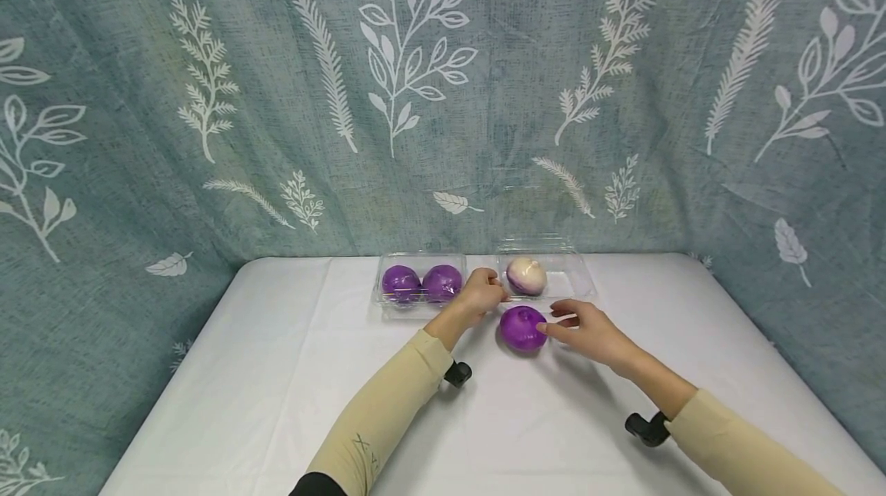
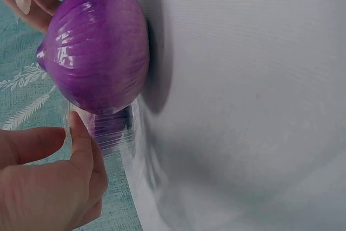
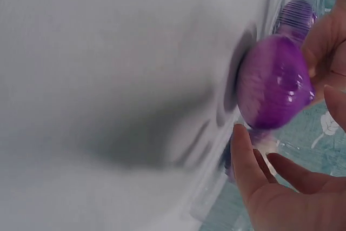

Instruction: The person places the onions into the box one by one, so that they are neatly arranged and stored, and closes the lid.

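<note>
A glossy purple onion (image 1: 523, 328) rests on the white table between both hands. My right hand (image 1: 588, 331) is at its right side, thumb against or very near the skin, the other fingers extended and spread. My left hand (image 1: 482, 292) is just behind and left of the onion, by the near left corner of a clear plastic box (image 1: 571, 278). In the left wrist view its thumb and forefinger (image 2: 81, 139) stand slightly apart. Whether they touch the box is unclear. Inside that box sits a white and purple round onion (image 1: 527, 275).
Left of that box stands another clear plastic box (image 1: 378, 292) with two purple onions (image 1: 441, 282) in it. Both boxes are near the back edge of the white table (image 1: 263, 388). Behind hangs a green leaf-patterned curtain (image 1: 498, 96).
</note>
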A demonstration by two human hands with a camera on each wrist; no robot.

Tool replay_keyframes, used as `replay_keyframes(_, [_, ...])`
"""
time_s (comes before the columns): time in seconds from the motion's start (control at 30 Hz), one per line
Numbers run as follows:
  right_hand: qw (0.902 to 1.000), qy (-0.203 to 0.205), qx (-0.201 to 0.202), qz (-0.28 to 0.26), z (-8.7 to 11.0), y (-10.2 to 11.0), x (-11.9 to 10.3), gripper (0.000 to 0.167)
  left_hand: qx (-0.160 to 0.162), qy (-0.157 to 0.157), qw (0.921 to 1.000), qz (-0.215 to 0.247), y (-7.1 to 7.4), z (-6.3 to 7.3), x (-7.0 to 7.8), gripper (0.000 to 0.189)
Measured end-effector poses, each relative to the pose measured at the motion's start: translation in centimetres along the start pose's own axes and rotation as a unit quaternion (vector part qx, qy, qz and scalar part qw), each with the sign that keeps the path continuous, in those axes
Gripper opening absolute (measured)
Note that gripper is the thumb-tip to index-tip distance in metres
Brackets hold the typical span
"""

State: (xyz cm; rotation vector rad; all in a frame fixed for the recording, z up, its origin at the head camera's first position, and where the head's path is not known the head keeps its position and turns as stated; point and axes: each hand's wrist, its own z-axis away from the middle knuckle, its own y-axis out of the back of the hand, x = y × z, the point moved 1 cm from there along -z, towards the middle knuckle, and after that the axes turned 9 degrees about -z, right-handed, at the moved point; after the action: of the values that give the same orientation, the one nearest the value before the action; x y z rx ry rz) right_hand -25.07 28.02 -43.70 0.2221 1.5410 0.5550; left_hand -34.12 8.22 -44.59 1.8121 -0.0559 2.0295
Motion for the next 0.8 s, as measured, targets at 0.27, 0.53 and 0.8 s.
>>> replay_keyframes(0.27, [0.9923, -0.040, -0.019, -0.115, -0.5, -1.5, 0.8, 0.076, 0.003, -0.002, 1.0000, -0.003, 0.0, 0.1, 0.0, 0.063])
replay_keyframes(0.53, [0.9936, -0.034, -0.009, -0.108, -1.2, -2.5, 1.2, 0.068, -0.001, -0.001, 1.0000, -0.007, 0.0, 0.3, 0.2, 0.062])
replay_keyframes(0.8, [0.9963, -0.035, 0.009, -0.078, -1.5, -3.1, 1.0, 0.064, -0.008, -0.003, 1.0000, -0.001, 0.1, 0.2, 0.2, 0.065])
